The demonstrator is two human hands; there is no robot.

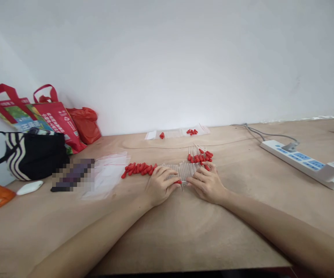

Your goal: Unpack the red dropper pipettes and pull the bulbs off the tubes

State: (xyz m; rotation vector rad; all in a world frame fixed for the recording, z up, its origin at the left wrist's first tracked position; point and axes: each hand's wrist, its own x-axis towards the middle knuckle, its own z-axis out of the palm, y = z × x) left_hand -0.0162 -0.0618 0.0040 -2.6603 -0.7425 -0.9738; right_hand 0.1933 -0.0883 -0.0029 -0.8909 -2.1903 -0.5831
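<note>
My left hand (pixel 160 185) is closed, its thumb and fingers pinching a red rubber bulb (pixel 179 182). Facing it, my right hand (pixel 209 183) is closed at the fingertips on a thin clear tube (pixel 183 186), which meets the bulb's side of the gap between the hands. Just beyond both hands lies a row of clear, glass-like tubes (pixel 186 168), partly covered by my fingers. Loose red rubber bulbs (pixel 139 168) are heaped left of that row. Droppers with red bulbs on their tubes (pixel 200 156) lie in a bunch beyond my right hand.
Clear plastic bags (pixel 109 172) lie on the left, beside a pixelated dark object (pixel 75 174) and a white case (pixel 30 188). A packed bag of tubes and bulbs (pixel 178 133) rests near the wall. Carrier bags (pixel 59 119), a black bag (pixel 39 154) and a power strip (pixel 302 160) flank the table.
</note>
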